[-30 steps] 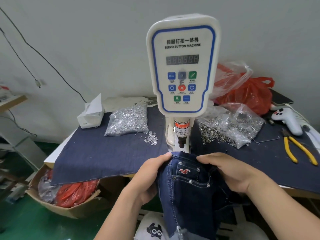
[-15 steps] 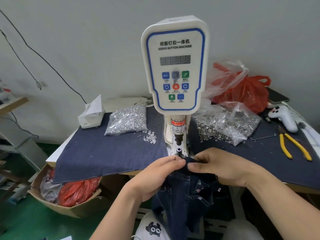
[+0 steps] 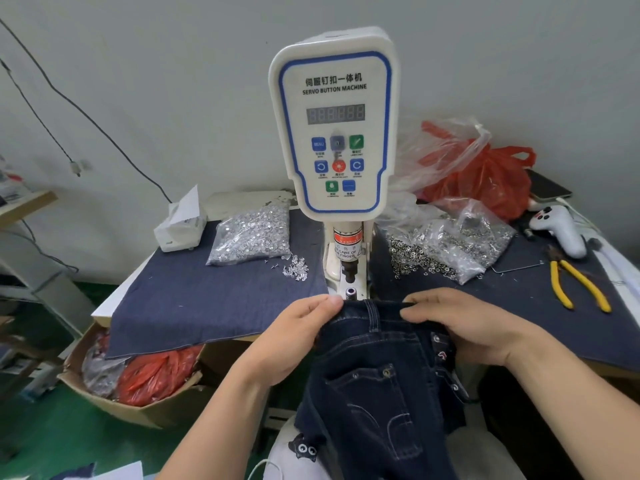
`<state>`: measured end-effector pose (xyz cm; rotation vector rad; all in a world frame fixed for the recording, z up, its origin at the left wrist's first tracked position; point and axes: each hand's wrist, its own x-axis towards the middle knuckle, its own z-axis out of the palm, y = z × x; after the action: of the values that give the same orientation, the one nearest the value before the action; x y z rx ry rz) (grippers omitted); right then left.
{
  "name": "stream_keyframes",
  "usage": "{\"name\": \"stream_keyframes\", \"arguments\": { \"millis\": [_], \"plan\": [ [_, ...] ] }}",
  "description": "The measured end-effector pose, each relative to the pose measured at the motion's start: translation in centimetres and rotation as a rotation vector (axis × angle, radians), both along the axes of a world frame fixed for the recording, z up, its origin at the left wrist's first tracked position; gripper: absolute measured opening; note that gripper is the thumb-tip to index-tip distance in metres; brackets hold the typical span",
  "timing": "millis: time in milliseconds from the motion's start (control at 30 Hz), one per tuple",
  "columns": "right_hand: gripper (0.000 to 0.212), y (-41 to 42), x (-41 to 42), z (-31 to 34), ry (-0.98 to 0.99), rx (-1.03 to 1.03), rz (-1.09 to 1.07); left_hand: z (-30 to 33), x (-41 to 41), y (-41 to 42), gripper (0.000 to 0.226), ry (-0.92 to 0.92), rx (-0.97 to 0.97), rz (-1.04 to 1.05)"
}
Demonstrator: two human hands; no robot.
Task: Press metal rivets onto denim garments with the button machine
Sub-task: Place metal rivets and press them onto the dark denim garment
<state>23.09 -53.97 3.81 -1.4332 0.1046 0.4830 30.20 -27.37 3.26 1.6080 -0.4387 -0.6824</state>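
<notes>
Our two bare hands, raised side by side at the waistband

Our left hand [image 3: 294, 337] reaches in from the lower left on a bare forearm, thumb on top and fingers curled beneath, pinching the upper edge of the dark blue denim jeans [image 3: 377, 386]. Our right hand [image 3: 464, 327] comes in from the lower right, knuckles up, fingers bent over the same edge and gripping it. The two hands sit near each other, apart, both wrists roughly level.
</notes>
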Motion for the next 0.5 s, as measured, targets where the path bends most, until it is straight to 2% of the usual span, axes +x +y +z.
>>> {"name": "stream_keyframes", "arguments": {
  "millis": [67,133,233,300,333,367,400,467,500],
  "plan": [
    [0.024,-0.1,0.1,0.1,-0.049,-0.133,0.040,0.0,-0.2,-0.6,0.039,0.061,-0.065,0.055],
    [0.030,0.2,0.1,0.3,-0.178,-0.330,0.018,0.1,-0.3,-1.1,0.040,0.088,-0.068,0.113],
    [0.065,1.5,-0.4,1.6,-0.326,-0.456,-0.096,0.2,-0.2,-1.8,0.042,0.134,-0.089,0.173],
    [0.094,2.4,-0.7,2.2,-0.314,-0.522,0.015,0.7,-0.3,-2.2,0.039,0.147,-0.117,0.167],
    [0.100,2.8,-0.9,2.4,-0.297,-0.616,0.097,0.9,-0.3,-2.3,0.038,0.151,-0.126,0.166],
    [0.097,3.2,-1.0,2.7,-0.287,-0.682,0.150,1.2,-0.3,-2.4,0.038,0.150,-0.124,0.163],
    [0.082,3.3,-1.0,2.7,-0.291,-0.674,0.158,1.4,-0.4,-2.4,0.037,0.130,-0.111,0.156],
    [0.041,3.5,-1.0,2.8,-0.290,-0.458,0.084,1.5,-0.7,-2.4,0.032,0.031,-0.038,0.148],
    [0.029,3.5,-1.1,2.7,-0.271,-0.327,0.038,1.5,-1.0,-2.3,0.030,-0.038,0.003,0.153]
  ]
}}
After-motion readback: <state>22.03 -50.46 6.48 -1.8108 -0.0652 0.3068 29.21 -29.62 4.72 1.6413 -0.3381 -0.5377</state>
